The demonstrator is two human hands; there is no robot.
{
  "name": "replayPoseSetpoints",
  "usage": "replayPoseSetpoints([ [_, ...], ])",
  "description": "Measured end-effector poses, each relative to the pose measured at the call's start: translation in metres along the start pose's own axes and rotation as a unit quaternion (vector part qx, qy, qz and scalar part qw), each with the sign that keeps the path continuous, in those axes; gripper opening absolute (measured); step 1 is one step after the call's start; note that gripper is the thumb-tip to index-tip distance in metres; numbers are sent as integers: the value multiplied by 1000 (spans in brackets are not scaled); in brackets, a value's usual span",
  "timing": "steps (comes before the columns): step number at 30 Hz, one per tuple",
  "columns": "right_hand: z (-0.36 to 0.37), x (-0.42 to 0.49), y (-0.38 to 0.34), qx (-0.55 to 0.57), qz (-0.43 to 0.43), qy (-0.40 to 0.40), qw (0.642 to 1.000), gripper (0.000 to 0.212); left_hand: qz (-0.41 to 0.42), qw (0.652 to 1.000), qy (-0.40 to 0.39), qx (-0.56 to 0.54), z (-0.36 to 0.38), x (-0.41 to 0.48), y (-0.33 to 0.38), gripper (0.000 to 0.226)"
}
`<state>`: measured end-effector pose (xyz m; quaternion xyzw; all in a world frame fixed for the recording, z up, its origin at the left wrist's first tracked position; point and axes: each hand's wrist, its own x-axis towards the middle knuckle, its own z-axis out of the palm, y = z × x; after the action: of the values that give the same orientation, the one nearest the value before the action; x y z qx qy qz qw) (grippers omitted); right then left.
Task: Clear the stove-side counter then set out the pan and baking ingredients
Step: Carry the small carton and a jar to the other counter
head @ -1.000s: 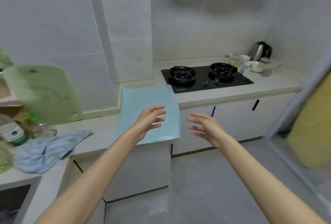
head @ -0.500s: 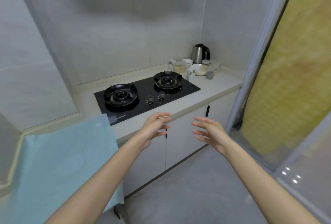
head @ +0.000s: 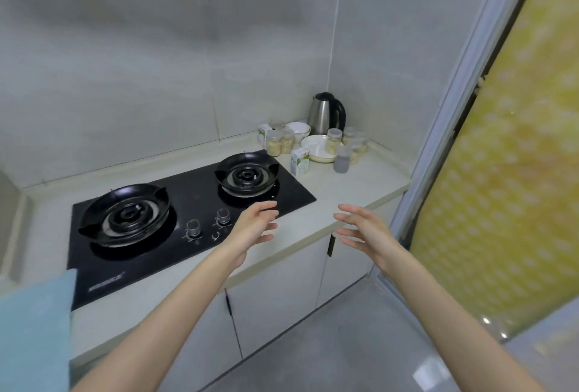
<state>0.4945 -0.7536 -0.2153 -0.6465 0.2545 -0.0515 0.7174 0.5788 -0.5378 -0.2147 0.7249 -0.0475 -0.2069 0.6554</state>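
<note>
So, far left front edge of the counter [head: 360,184]: only a slice of the blue cloth [head: 34,329] was showing, whereas a second earlier it sat mid-view with the other stretch of counter beside it. The view had swung right and closed in, so the black stove [head: 188,235] now filled the middle, with nothing on its left burner [head: 125,216] or right burner [head: 246,175]. The left hand [head: 253,228] hovered over the stove's front right corner, just beside the knobs [head: 208,224], fingers loose and spread, holding nothing. The right hand [head: 363,231] hung just off the counter's front edge, also slack and empty. Both had kept that same pose the whole way over. The stuff to deal with was packed into the back right corner: lidded jars [head: 277,142] nearest the stove, a small carton [head: 299,161] in front, a white bowl [head: 297,129], a white dish [head: 315,148], more jars including a grey one [head: 342,163], and the kettle [head: 326,114] right at the back. Which of these count as the baking ingredients I couldn't tell. No pan in view anywhere. My read: the person had just arrived, clearing hadn't started, and the first grab would be into that tight cluster, where bumping a neighbouring jar seemed the likely slip.
</note>
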Motion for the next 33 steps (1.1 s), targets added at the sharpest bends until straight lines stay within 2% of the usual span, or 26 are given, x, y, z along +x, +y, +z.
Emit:
replayPoseSetpoints([
  [4, -20, 96, -11, -37, -16, 18, 999, 20, 22, 999, -3, 45, 26, 101, 5, 34],
  [6, -23, 114, -12, -74, -31, 21, 997, 19, 40, 996, -3, 81, 30, 120, 8, 38],
  [10, -36, 205, -18, -154, -66, 41, 985, 22, 69, 986, 14, 154, 49, 216, 13, 46],
  [15, -55, 312, -33, -301, -90, 46, 948, 35, 99, 966, 7, 240, 72, 326, 19, 61],
  [19, -68, 379, -43, -376, -112, 60, 918, 45, 99, 955, 12, 278, 84, 394, 15, 64],
  [27, -83, 483, -36, -429, -93, 9, 899, 67, 48, 948, 14, 316, 96, 477, -18, 75],
  [30, -87, 511, -25, -433, -98, -29, 896, 71, 56, 945, 53, 318, 99, 490, -28, 74],
  [33, -90, 535, -17, -473, -119, -74, 870, 73, 62, 934, 100, 338, 104, 495, -32, 68],
])
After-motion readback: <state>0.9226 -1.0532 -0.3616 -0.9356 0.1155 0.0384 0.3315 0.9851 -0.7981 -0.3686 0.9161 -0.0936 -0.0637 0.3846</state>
